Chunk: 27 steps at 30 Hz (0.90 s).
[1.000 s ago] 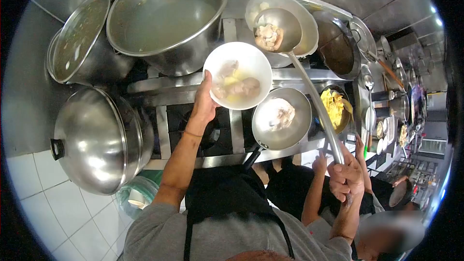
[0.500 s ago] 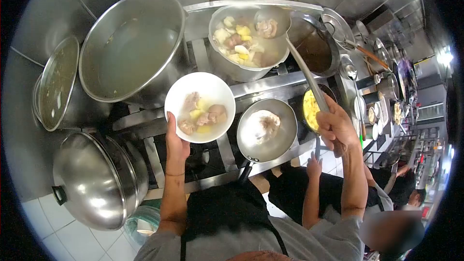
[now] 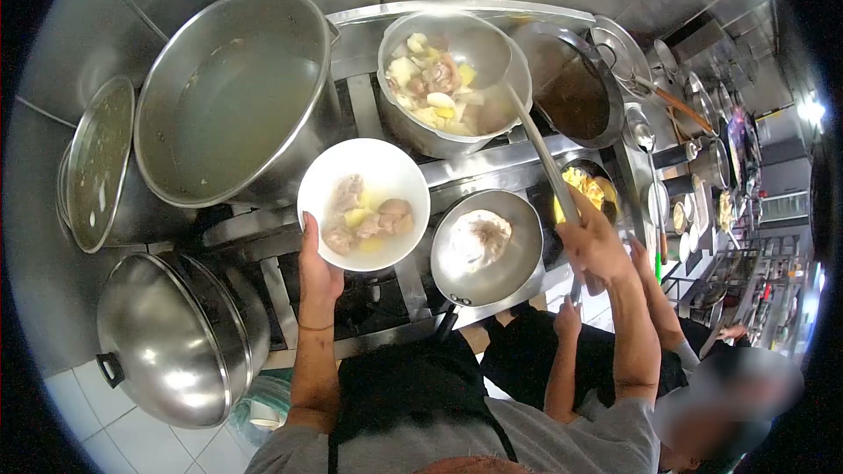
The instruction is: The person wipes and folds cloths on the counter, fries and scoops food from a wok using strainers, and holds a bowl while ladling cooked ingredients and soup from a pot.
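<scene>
My left hand [image 3: 320, 270] grips the lower left rim of a white bowl [image 3: 356, 160], tilted toward me over the stove. In it lie pale meat pieces [image 3: 383, 221] and yellow chunks in a little broth. My right hand [image 3: 597, 246] is wrapped round the long metal handle of a ladle [image 3: 540, 145]. The ladle's head is inside a pot [image 3: 457, 146] of meat, white and yellow pieces in steaming broth. A meat piece [image 3: 442, 77] shows at the ladle's left edge. Below the pot sits a metal frying pan [image 3: 500, 285] with a whitish patch inside.
A large stockpot [image 3: 145, 149] of cloudy liquid stands on the left, above a domed lid [image 3: 162, 342]. A dark wok [image 3: 575, 88] of brown liquid is right of the pot. A co-worker's hand [image 3: 568, 320] is at a pan of yellow food [image 3: 584, 189].
The ladle has moved left and lower in the pot, and the meat piece has shifted to its left edge. My right hand has come slightly left. The bowl stays nearly in place.
</scene>
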Tool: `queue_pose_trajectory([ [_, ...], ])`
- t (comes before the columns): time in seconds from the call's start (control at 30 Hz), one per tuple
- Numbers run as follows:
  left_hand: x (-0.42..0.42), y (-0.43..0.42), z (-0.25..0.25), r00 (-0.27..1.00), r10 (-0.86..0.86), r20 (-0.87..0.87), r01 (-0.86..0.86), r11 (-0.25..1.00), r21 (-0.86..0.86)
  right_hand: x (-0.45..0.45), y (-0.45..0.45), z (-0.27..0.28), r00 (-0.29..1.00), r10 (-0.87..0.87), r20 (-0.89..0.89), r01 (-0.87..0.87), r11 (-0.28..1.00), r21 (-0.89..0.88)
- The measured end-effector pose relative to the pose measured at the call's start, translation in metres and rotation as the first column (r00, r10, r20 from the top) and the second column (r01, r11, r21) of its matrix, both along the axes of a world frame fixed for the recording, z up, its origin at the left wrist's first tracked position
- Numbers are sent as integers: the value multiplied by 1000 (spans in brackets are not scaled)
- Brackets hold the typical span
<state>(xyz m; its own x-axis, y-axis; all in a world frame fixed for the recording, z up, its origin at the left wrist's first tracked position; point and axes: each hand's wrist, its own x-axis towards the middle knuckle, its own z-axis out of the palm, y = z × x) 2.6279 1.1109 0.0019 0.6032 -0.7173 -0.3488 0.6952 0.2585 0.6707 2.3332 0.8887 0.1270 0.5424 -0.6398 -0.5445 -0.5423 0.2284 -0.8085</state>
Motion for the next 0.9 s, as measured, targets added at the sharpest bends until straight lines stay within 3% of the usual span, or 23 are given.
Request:
queue_pose_trajectory([
  [0.03,1,0,-1,1000,1,1,-1,1000,2,-13,-4,-30,990,136,-26,-135,905,-404],
  [0.07,1,0,-1,1000,0,0,0,1000,4,-5,-1,-33,964,246,-105,-243,638,-731],
  [0.2,1,2,-4,1000,0,15,0,1000,15,9,12,-6,951,40,-306,-233,745,-625],
  [0.27,2,2,-5,1000,-3,11,2,1000,19,11,12,-12,949,58,-311,-289,559,-777],
  [0.3,1,2,-4,1000,-4,9,4,1000,17,12,14,-8,948,59,-313,-291,560,-776],
  [0.4,-1,1,-1,1000,-8,0,8,1000,10,17,18,2,935,59,-349,-299,656,-693],
  [0.5,-2,2,2,1000,-5,3,5,1000,17,13,22,0,935,187,-301,-335,744,-578],
  [0.6,-2,3,1,1000,1,0,0,1000,10,9,22,-13,955,266,-131,-292,770,-567],
  [0.63,-1,3,0,1000,-5,-11,5,1000,-9,9,24,-7,983,163,-82,-181,924,-336],
  [0.67,-1,2,2,1000,-4,-10,4,1000,-10,12,26,0,983,164,-81,-182,923,-338],
  [0.73,-1,-1,6,1000,-6,-2,6,1000,-24,17,29,9,902,288,-321,-403,828,-389],
  [0.77,-1,-2,7,1000,-5,-1,5,1000,-23,15,29,5,902,289,-319,-403,828,-389],
  [0.83,0,-2,8,1000,-26,-16,25,999,-37,10,31,-9,895,350,-277,-445,646,-620],
  [0.87,0,-2,8,1000,-19,-15,18,999,-32,13,32,-2,893,358,-274,-448,646,-618],
  [0.9,0,-3,6,1000,-3,-9,3,1000,-5,20,31,13,974,211,-79,-224,937,-268],
])
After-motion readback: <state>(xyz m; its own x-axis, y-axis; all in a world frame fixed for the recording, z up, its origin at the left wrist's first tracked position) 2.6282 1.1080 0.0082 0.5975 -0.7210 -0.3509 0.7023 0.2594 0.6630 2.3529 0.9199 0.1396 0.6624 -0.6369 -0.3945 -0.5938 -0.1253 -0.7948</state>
